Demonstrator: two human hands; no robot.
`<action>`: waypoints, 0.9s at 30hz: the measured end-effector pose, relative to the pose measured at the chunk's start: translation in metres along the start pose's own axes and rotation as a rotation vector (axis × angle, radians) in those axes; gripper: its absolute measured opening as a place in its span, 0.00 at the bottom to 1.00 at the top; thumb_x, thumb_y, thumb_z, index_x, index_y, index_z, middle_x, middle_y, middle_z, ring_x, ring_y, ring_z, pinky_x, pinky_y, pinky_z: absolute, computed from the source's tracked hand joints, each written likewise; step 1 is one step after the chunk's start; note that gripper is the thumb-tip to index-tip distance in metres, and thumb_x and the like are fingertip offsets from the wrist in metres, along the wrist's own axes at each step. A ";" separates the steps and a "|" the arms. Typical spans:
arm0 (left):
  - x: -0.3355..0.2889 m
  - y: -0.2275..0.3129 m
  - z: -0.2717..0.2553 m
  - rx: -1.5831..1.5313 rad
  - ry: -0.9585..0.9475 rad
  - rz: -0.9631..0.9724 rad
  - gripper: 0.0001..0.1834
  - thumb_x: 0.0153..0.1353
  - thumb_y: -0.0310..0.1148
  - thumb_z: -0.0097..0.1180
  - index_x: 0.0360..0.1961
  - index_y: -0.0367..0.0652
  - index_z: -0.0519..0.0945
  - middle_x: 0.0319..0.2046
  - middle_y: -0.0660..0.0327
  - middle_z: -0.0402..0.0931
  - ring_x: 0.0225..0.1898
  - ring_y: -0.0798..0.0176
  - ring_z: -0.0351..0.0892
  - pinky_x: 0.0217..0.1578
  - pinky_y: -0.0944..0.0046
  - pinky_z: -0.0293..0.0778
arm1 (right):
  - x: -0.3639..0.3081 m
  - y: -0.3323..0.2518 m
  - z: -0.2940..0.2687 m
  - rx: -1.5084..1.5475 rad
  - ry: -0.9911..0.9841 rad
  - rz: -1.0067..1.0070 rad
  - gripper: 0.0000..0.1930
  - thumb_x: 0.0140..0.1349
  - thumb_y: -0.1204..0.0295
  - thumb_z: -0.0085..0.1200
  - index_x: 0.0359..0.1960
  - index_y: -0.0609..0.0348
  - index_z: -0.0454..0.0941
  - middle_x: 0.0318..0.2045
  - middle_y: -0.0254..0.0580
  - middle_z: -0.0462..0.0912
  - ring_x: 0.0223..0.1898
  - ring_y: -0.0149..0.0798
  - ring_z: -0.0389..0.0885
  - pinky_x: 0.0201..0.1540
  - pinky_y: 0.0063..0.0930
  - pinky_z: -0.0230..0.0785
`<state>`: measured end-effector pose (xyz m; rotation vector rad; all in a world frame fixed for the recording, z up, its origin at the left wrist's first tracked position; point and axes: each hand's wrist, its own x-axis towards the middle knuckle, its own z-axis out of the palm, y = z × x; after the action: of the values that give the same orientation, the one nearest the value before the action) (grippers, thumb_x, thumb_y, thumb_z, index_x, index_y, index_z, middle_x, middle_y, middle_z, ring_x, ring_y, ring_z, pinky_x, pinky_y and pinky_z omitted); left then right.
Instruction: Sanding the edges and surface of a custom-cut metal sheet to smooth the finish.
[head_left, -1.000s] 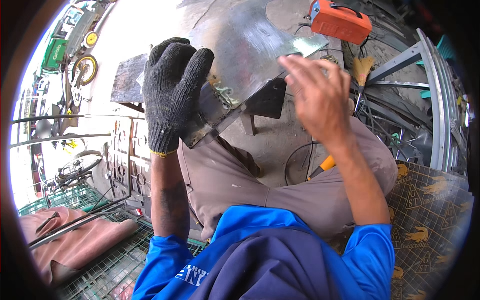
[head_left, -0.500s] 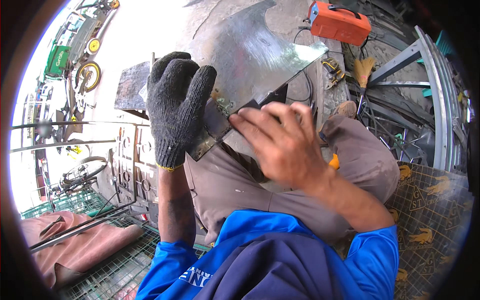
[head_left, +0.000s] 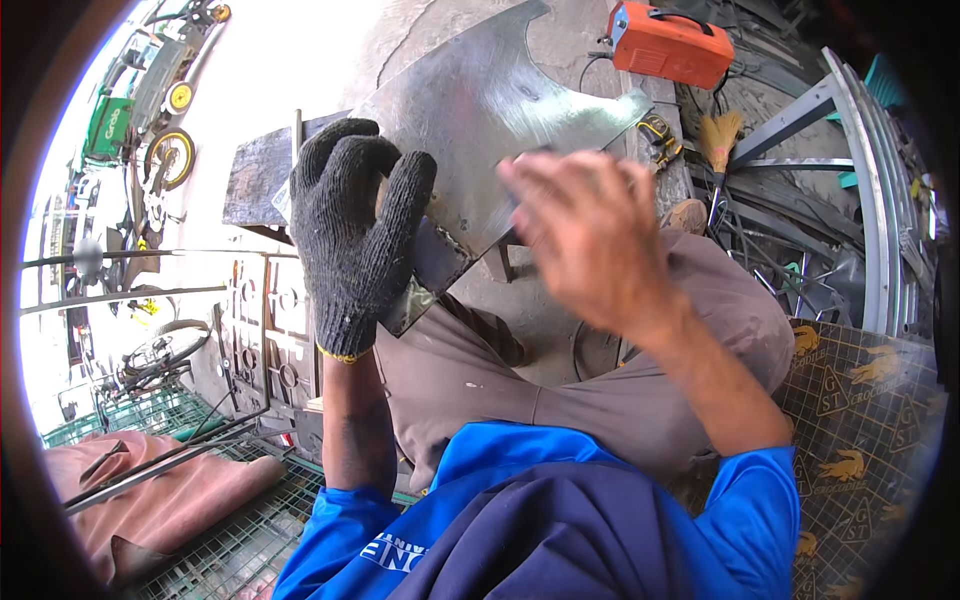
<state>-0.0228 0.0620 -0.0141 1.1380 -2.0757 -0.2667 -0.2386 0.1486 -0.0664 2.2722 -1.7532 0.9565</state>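
Black-gloved left hand (head_left: 355, 235) had fingers curled round the near-left edge of the sheet (head_left: 455, 110); right hand (head_left: 595, 235) blurred, its hold unclear. Much shone; the seam (head_left: 453, 238) looked unsmoothed.

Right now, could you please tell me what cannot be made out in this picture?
In the head view:
- Dark item by the right hand: blurred and mostly covered by that hand; its kind is unclear.
- Metal sheet: partly hidden behind the gloved left hand, whose grip is unclear.
- Patterned board: cut off by the dark rim.
- Bicycle: details too small.
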 end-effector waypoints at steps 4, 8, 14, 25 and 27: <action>-0.005 0.011 -0.003 0.030 -0.038 -0.012 0.12 0.66 0.33 0.67 0.42 0.33 0.84 0.54 0.46 0.79 0.59 0.49 0.77 0.60 0.53 0.71 | -0.002 0.008 -0.004 -0.047 0.020 0.035 0.19 0.73 0.60 0.55 0.61 0.51 0.84 0.56 0.30 0.84 0.55 0.37 0.76 0.61 0.47 0.59; -0.004 0.000 0.000 0.015 0.034 -0.017 0.16 0.58 0.41 0.74 0.37 0.40 0.86 0.49 0.49 0.82 0.55 0.45 0.80 0.58 0.48 0.72 | 0.006 0.018 0.000 -0.058 0.034 0.038 0.17 0.73 0.60 0.56 0.58 0.49 0.86 0.55 0.28 0.84 0.54 0.37 0.76 0.58 0.46 0.60; -0.006 0.009 -0.006 0.038 -0.035 0.023 0.12 0.65 0.33 0.67 0.41 0.33 0.84 0.52 0.45 0.79 0.60 0.47 0.76 0.61 0.51 0.71 | 0.007 0.049 -0.005 -0.242 0.081 0.130 0.18 0.72 0.59 0.57 0.57 0.50 0.87 0.55 0.30 0.85 0.55 0.37 0.75 0.59 0.45 0.59; -0.005 0.007 -0.005 0.020 -0.024 0.004 0.13 0.65 0.34 0.67 0.41 0.33 0.84 0.54 0.45 0.79 0.59 0.47 0.77 0.61 0.51 0.71 | 0.005 0.020 0.001 -0.074 0.075 0.023 0.18 0.72 0.62 0.55 0.54 0.60 0.87 0.51 0.38 0.86 0.52 0.38 0.81 0.60 0.44 0.64; -0.007 0.002 0.001 0.021 0.031 -0.026 0.15 0.58 0.40 0.75 0.37 0.41 0.86 0.50 0.49 0.82 0.56 0.45 0.79 0.59 0.48 0.71 | -0.008 -0.026 -0.006 0.166 -0.003 -0.114 0.16 0.72 0.64 0.56 0.53 0.60 0.87 0.51 0.42 0.87 0.52 0.38 0.83 0.60 0.45 0.66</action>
<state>-0.0223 0.0681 -0.0175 1.1756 -2.0422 -0.2391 -0.2188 0.1660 -0.0592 2.4433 -1.5797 1.1143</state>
